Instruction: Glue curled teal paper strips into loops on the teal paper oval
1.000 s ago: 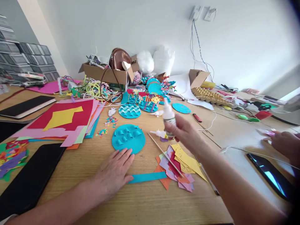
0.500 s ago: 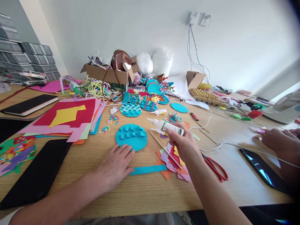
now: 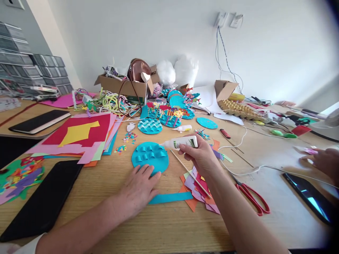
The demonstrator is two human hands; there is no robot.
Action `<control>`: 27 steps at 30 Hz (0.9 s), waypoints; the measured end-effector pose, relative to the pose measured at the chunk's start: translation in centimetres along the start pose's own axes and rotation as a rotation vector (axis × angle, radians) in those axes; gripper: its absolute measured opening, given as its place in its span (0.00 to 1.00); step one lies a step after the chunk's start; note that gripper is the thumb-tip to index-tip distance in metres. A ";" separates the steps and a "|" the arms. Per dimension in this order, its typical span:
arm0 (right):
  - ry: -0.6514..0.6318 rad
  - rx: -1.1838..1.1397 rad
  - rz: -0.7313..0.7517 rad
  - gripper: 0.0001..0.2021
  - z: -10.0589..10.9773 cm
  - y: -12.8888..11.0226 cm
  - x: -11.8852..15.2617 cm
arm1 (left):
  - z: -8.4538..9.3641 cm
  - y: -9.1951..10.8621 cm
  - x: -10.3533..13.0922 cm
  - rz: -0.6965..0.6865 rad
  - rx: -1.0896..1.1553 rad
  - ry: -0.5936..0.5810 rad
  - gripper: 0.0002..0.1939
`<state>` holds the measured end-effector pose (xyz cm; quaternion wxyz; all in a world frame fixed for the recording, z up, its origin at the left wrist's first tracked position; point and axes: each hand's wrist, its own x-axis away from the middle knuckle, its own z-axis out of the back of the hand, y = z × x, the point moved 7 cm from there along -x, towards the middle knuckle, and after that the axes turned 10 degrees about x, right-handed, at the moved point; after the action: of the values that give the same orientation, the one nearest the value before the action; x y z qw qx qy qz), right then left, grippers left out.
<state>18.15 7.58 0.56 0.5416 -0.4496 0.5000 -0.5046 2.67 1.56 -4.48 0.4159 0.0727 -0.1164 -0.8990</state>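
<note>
Since the earlier frames the right hand (image 3: 202,155) has brought the glue bottle (image 3: 180,142) down from upright to nearly level, and its nozzle now points left at the upper right edge of the blue paper disc (image 3: 150,157). The fingers are closed around the bottle's body. The left hand (image 3: 139,188) lies flat and open on the table (image 3: 169,225), holding nothing, its fingertips pressing the disc's near edge. The disc already carries rows of raised blue paper loops, so part of the decoration appears done. No glue is visible at the nozzle. A loose blue paper strip (image 3: 169,198) lies just beside the left hand, not yet attached. A wooden stick (image 3: 189,173) rests across coloured paper scraps (image 3: 200,192), with red scissors (image 3: 251,199) nearby. Another person's hand (image 3: 324,162) works well apart at the right.
</note>
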 end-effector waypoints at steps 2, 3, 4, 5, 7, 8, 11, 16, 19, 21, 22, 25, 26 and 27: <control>0.008 -0.020 0.014 0.17 -0.2 0.1 -0.2 | 0.0 0.3 -0.1 0.009 0.002 0.012 0.21; 0.013 -0.033 0.010 0.17 -0.3 0.3 -0.2 | 0.0 0.3 -0.2 0.013 0.003 0.017 0.21; 0.015 -0.046 0.002 0.17 -0.4 0.6 -0.2 | -0.1 0.4 -0.2 0.015 0.003 0.020 0.21; 0.019 -0.060 -0.004 0.17 -0.4 0.8 -0.1 | -0.1 0.5 -0.3 0.017 0.005 0.020 0.20; 0.033 -0.091 -0.001 0.17 -0.3 1.2 -0.1 | -0.2 0.5 -0.3 0.021 0.011 0.020 0.21; 0.041 -0.105 0.007 0.16 -0.2 1.3 0.0 | -0.3 0.4 -0.4 0.023 0.015 0.019 0.21; 0.067 -0.130 0.041 0.14 0.1 1.7 -0.1 | -0.4 0.2 -0.6 0.034 0.027 0.017 0.22; 0.083 -0.074 0.114 0.12 0.2 1.9 -0.1 | -0.8 -0.1 -0.7 0.014 0.039 0.048 0.21; 0.102 0.042 0.150 0.12 0.2 1.6 0.2 | -1.1 -0.2 -0.8 -0.009 0.042 0.089 0.20; 0.114 0.140 0.165 0.12 0.2 1.5 0.4 | -1.2 -0.3 -0.8 -0.031 0.040 0.118 0.18; 0.119 0.190 0.174 0.12 0.1 1.4 0.6 | -1.3 -0.4 -0.9 -0.042 0.036 0.134 0.18; 0.133 0.347 0.213 0.14 -0.1 1.2 0.8 | -1.6 -0.5 -0.9 -0.075 0.005 0.188 0.17; 0.138 0.397 0.230 0.14 -0.1 1.2 0.9 | -1.6 -0.5 -0.9 -0.085 -0.011 0.206 0.17; 0.141 0.439 0.246 0.14 -0.2 1.2 0.9 | -1.6 -0.5 -0.9 -0.093 -0.025 0.221 0.17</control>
<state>18.07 6.76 -0.73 0.6474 -0.2208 0.4657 -0.5615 3.26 2.27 -6.14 0.3849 0.1713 -0.0553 -0.9052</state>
